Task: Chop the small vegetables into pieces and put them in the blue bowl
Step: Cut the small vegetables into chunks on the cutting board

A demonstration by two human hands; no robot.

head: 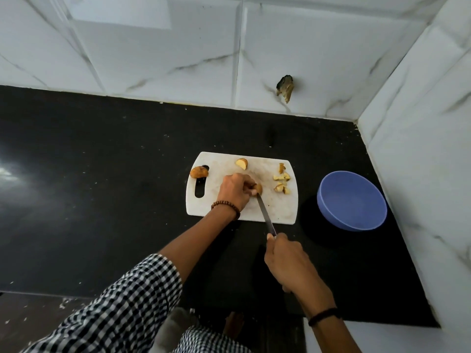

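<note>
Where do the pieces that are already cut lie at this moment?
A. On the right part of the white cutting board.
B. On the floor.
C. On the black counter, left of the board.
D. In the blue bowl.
A: the cut pieces lie in a small cluster near the right edge of the cutting board, while the blue bowl beside it shows none inside.

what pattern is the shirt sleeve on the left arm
A black-and-white check on the sleeve, clearest in the head view, the only view here.
</note>
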